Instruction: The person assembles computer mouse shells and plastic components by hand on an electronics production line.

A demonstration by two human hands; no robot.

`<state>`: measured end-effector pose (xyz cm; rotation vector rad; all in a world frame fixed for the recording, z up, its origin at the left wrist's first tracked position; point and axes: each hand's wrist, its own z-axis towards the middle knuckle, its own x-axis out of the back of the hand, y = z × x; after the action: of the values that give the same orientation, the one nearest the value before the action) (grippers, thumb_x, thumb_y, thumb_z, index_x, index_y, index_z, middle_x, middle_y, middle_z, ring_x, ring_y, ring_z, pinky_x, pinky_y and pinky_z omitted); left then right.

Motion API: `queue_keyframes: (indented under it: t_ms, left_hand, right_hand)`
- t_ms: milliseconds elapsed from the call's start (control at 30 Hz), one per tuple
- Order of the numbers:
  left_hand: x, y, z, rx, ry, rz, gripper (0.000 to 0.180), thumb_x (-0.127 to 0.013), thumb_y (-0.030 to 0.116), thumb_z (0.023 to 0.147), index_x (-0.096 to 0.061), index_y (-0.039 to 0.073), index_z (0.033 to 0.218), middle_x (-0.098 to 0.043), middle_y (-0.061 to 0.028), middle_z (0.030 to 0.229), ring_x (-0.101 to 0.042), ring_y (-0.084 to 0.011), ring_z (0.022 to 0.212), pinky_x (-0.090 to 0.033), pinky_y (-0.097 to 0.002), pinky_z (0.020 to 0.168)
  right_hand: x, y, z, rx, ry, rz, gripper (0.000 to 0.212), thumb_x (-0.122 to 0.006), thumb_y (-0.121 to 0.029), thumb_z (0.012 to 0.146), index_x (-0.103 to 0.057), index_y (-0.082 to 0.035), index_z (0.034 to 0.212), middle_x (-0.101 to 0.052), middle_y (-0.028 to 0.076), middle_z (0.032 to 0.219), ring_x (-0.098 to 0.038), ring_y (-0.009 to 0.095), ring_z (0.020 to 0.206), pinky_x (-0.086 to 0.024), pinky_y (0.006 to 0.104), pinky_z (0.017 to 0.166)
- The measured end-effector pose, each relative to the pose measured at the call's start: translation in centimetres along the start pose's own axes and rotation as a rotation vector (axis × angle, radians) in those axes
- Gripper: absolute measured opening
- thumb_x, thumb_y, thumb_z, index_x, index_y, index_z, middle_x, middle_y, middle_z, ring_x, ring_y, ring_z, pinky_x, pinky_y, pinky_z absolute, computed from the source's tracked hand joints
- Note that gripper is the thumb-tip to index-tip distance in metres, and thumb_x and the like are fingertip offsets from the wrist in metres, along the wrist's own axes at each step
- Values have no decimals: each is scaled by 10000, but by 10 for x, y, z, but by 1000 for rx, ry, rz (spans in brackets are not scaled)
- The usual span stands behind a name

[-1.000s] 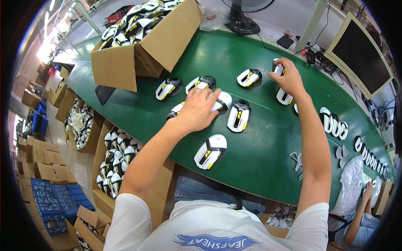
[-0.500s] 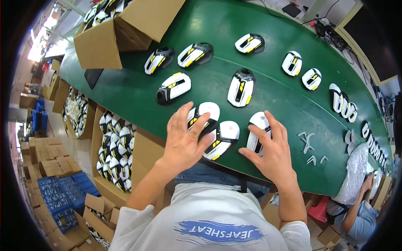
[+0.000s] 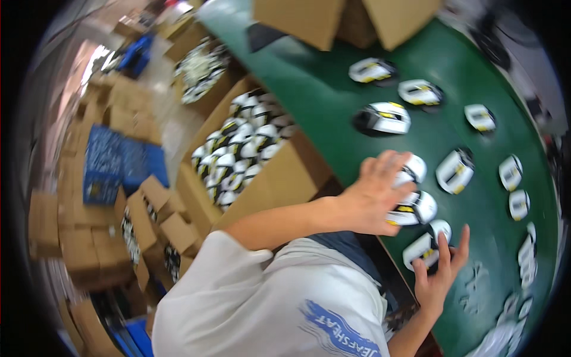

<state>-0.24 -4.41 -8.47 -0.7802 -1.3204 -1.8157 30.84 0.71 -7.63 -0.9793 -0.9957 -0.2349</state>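
Note:
My left hand (image 3: 372,193) lies spread over two white computer mice with yellow and black trim: one (image 3: 413,168) under the fingertips, the other (image 3: 416,208) under the palm's edge. Both sit near the front edge of the green table (image 3: 321,101). My right hand (image 3: 440,273) cups a third white mouse (image 3: 423,249) from below, fingers curled up around it. Several more mice of the same kind lie spread over the table beyond my hands, the nearest being a larger one (image 3: 383,118) and a tilted one (image 3: 455,171).
An open cardboard box (image 3: 285,178) full of the same mice stands below the table's left edge, with another filled box (image 3: 199,68) behind it. A big cardboard box (image 3: 351,21) sits on the table's far end. Blue crates (image 3: 110,160) and small cartons (image 3: 77,232) cover the floor at left.
Both hands have drawn mice from the middle of the table back to its near edge. The view has swung left, bringing the mouse-filled box and floor cartons into sight.

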Motion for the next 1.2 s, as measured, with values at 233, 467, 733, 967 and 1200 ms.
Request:
queue_keyframes:
  t_ms: [233, 467, 733, 967, 1200]
  left_hand:
    - [48, 14, -35, 85, 160, -164, 884, -952, 352, 704, -586, 88, 1464, -280, -350, 1724, -280, -617, 1578, -279, -718, 1267]
    - [156, -21, -170, 832, 111, -66, 950, -955, 431, 821, -511, 42, 1565, -176, -298, 1811, -199, -533, 1693, -284, -589, 1361]
    - [192, -208, -402, 1213, 540, 427, 921, -961, 499, 801, -581, 62, 1517, -336, -292, 1739, -385, -496, 1591, -352, -557, 1322]
    - [203, -305, -370, 1163, 438, 403, 913, -946, 479, 820, -544, 108, 1551, -279, -290, 1778, -291, -520, 1631, -303, -616, 1332]
    - [228, -391, -370, 1425, -142, 326, 1174, -876, 575, 777, -366, 203, 1766, -105, -264, 1897, -77, -473, 1756, -58, -718, 1374]
  right_hand:
    - [4, 1, 7, 132, -166, -102, 654, -791, -389, 1001, -649, -92, 1565, -385, 279, 1796, -388, 520, 1620, -324, 630, 1296]
    - [-3, 7, 7, 56, -130, -26, 635, -738, -373, 1072, -614, -59, 1610, -403, 202, 1810, -415, 437, 1639, -354, 539, 1322]
    - [6, -70, 46, 81, -67, -205, 540, -683, -288, 1133, -638, 47, 1554, -636, 290, 1597, -627, 470, 1449, -427, 572, 1307]
    - [-10, -15, 33, 25, -139, -168, 715, -705, -472, 1096, -533, -114, 1691, -378, 194, 1830, -393, 443, 1651, -313, 564, 1335]
    - [7, -32, 32, 9, -298, -327, 993, -740, -695, 985, -456, -138, 1756, -348, 204, 1845, -360, 476, 1653, -321, 603, 1325]
